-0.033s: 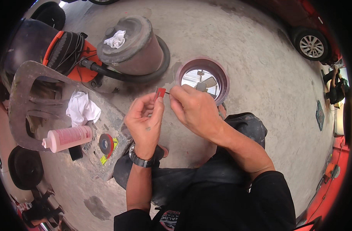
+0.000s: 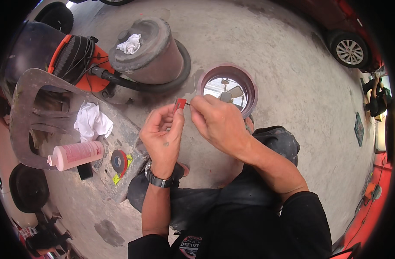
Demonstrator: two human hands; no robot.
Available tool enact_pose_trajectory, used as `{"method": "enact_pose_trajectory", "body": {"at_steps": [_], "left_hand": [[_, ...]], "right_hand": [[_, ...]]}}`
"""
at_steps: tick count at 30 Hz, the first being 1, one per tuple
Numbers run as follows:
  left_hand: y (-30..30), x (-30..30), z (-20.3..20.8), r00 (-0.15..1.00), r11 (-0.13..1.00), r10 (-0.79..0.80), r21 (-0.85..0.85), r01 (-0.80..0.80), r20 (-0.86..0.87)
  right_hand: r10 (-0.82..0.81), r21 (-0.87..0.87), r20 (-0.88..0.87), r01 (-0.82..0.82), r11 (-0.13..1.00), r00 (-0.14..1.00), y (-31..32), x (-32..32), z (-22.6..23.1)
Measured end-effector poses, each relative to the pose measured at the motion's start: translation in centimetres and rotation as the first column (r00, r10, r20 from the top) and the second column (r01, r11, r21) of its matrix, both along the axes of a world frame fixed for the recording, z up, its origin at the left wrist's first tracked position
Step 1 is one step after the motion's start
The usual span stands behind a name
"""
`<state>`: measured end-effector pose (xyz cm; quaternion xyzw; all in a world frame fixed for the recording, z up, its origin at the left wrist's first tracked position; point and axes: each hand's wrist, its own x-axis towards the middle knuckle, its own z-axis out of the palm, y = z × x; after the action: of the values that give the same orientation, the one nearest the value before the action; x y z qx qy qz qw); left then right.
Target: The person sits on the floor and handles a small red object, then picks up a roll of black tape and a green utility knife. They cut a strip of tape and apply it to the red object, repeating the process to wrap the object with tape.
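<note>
Between the thumb and fingers of my left hand (image 2: 163, 131) is a small flat red piece (image 2: 179, 104), held upright over the floor. My right hand (image 2: 221, 123) is closed just to its right, pinching a thin dark strip (image 2: 188, 103) whose end points toward the red piece. Whether the strip and the red piece are joined cannot be made out. Right behind my right hand stands a round dark-red tub (image 2: 252, 82) with a bright, mirror-like surface inside. My left wrist wears a dark watch (image 2: 157, 176).
On a worn plastic chair (image 2: 124, 134) at left lie a white cloth (image 2: 93, 122), a pink bottle (image 2: 76, 155), a dark phone-like object (image 2: 85, 171) and a tape roll (image 2: 118, 161). Behind stand an orange-black vacuum (image 2: 83, 64) and a lidded drum (image 2: 158, 64) circled by a hose. A car wheel (image 2: 348, 51) is far right.
</note>
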<state>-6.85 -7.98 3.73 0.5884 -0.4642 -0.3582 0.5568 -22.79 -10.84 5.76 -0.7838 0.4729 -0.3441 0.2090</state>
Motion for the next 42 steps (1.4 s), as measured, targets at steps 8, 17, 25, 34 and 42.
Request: {"method": "enact_pose_trajectory", "body": {"at_steps": [8,17,25,34,42], "left_hand": [[-0.4,0.1,0.1,0.997,0.999,-0.035,-0.011,0.036,0.068],[-0.4,0.0,-0.3,0.994,0.997,-0.028,-0.064,0.035,0.106],[-0.4,-0.5,-0.2,0.983,0.990,0.008,-0.139,0.018,0.181],[-0.5,-0.8,-0.7,0.999,0.996,0.025,-0.082,-0.023,0.021],[-0.7,-1.0,-0.2,0.995,0.999,-0.002,-0.044,-0.003,-0.099]], "right_hand": [[0.005,-0.015,-0.010,-0.005,1.000,1.000,-0.4,0.0,-0.1],[0.046,0.033,0.011,-0.046,0.998,0.999,-0.5,-0.2,-0.2],[0.023,0.151,0.136,-0.044,0.988,0.990,-0.8,-0.2,-0.1],[-0.003,0.150,0.203,-0.028,0.988,0.979,-0.7,0.0,-0.1],[-0.014,0.130,0.179,-0.010,0.991,0.984,-0.8,-0.4,0.4]]}}
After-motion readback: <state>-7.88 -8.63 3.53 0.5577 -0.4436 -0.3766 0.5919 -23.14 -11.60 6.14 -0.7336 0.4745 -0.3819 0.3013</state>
